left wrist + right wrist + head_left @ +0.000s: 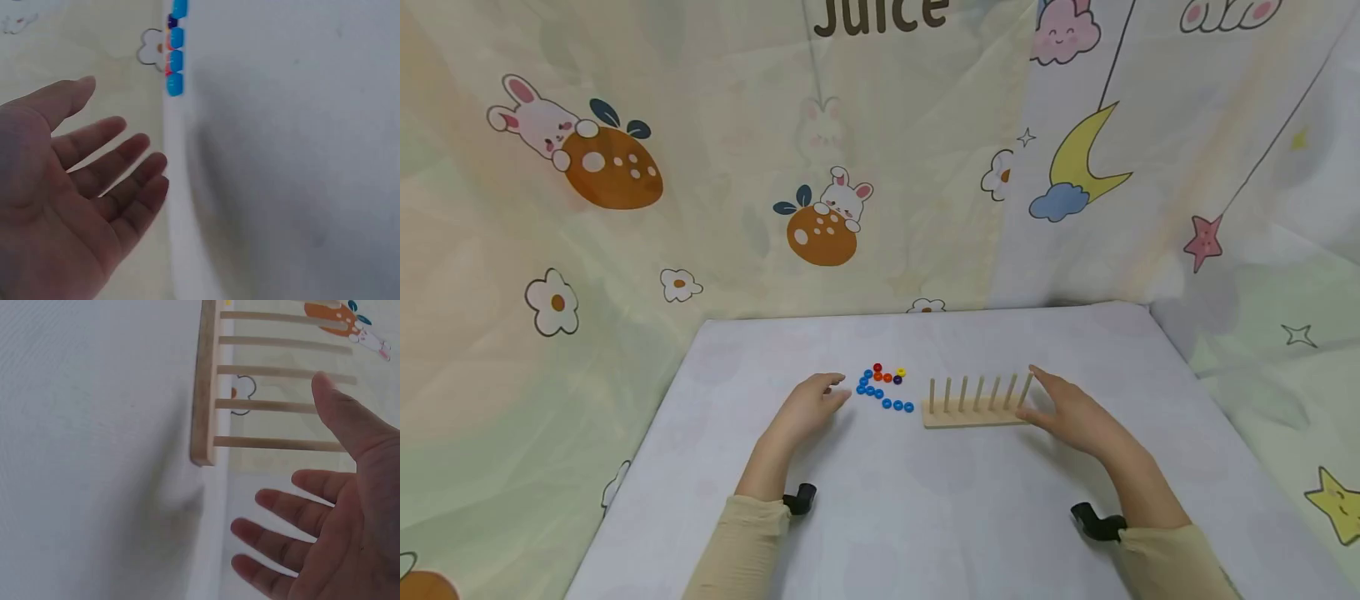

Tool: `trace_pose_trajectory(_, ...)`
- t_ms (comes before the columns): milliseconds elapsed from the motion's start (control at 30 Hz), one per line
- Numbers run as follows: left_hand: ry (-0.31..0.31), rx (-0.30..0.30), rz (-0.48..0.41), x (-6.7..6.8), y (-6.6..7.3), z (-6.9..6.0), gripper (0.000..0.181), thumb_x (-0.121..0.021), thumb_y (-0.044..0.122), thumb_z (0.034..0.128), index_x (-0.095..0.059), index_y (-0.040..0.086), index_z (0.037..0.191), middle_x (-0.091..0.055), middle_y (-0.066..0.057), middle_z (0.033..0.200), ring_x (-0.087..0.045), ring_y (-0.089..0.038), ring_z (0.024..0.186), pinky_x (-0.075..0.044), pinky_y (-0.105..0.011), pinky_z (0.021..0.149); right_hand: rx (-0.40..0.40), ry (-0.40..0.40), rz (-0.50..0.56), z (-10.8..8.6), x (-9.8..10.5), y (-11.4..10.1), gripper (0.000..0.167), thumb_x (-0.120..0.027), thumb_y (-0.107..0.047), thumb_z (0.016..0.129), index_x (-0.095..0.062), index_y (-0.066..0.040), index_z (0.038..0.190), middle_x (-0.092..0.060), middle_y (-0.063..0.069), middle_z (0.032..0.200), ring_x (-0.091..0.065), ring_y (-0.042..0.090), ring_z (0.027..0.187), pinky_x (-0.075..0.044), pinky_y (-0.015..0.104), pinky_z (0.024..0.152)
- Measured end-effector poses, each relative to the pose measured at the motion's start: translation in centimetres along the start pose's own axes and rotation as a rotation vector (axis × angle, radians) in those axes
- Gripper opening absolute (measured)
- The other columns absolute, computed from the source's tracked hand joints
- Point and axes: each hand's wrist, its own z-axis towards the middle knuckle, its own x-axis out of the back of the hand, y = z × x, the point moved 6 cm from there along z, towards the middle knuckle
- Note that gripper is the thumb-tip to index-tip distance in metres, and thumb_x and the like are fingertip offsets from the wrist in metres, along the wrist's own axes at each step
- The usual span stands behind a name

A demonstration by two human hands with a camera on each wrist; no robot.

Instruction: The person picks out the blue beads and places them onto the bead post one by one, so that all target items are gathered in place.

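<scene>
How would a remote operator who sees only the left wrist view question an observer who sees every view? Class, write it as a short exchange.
Operator: I see the left hand and some blue beads. What stands nearby?
Observer: A wooden peg stand, to the right of the beads in the head view.
Operator: Where is the right hand, please?
Observer: At the stand's right end, the end farther from the beads.

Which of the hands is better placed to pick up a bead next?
Probably the left hand: it is empty and near the blue beads. The right hand is at the wooden rack's opposite end.
</scene>
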Motion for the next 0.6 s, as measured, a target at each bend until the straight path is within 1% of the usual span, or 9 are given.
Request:
trace_pose_trajectory(100,-0.006,0.033,-0.051,-0.7,-0.6,1.2,0.045,-0.061,0.045,0.0963,-0.06,0.022,0.135,-0.061,-0.004,0.133,-0.059,-0.025,0.121,-0.05,-0.048,0.1,-0.015,-0.029,0.067,0.6,-0.7,0.7,0.09,-0.061,-0.056,0.092,-0.022,-0.007,0.157,-0.031,0.028,0.155,-0.039,0.051,0.136,-0.037,0.067,0.102)
trace_pose_trajectory(200,-0.001,0.043,-0.078,-1.2,-1.1,2.1,0.041,-0.063,0.043,0.0955,-0.062,0.023,0.131,-0.063,-0.002,0.128,-0.06,-0.023,0.115,-0.051,-0.045,0.096,-0.003,-0.035,0.107,1.3,-1.3,1.2,0.087,-0.064,-0.053,0.091,-0.026,-0.008,0.156,-0.036,0.027,0.154,-0.048,0.048,0.13,-0.045,0.063,0.097)
trace_pose_trajectory(267,0.003,0.041,-0.084,-1.5,-1.2,2.7,0.039,-0.064,0.042,0.0949,-0.064,0.023,0.129,-0.064,-0.001,0.126,-0.061,-0.021,0.112,-0.052,-0.043,0.094,0.009,-0.035,0.124,1.7,-1.6,1.5,0.086,-0.065,-0.052,0.091,-0.029,-0.009,0.155,-0.04,0.026,0.152,-0.052,0.047,0.127,-0.047,0.06,0.094)
trace_pose_trajectory(367,0.005,0.026,-0.088,-1.8,-1.4,3.2,0.037,-0.066,0.039,0.094,-0.065,0.022,0.127,-0.065,0.0,0.122,-0.061,-0.02,0.108,-0.053,-0.04,0.091,0.029,-0.037,0.146,2.1,-2.0,1.9,0.083,-0.068,-0.049,0.09,-0.032,-0.009,0.154,-0.043,0.024,0.15,-0.054,0.045,0.125,-0.049,0.058,0.093)
trace_pose_trajectory(467,0.009,0.016,-0.09,-2.0,-1.4,3.6,0.035,-0.068,0.038,0.093,-0.067,0.021,0.124,-0.066,-0.001,0.117,-0.061,-0.019,0.103,-0.054,-0.039,0.087,0.025,-0.041,0.158,2.5,-2.3,2.4,0.08,-0.07,-0.047,0.089,-0.037,-0.011,0.152,-0.049,0.023,0.145,-0.055,0.043,0.123,-0.048,0.057,0.094)
trace_pose_trajectory(600,0.018,0.008,-0.094,-2.2,-1.4,3.9,0.033,-0.069,0.036,0.0921,-0.068,0.02,0.121,-0.066,-0.002,0.114,-0.06,-0.019,0.101,-0.052,-0.039,0.088,0.026,-0.039,0.172,3.0,-2.8,3.1,0.078,-0.073,-0.046,0.087,-0.042,-0.011,0.149,-0.055,0.024,0.137,-0.055,0.042,0.121,-0.046,0.058,0.095)
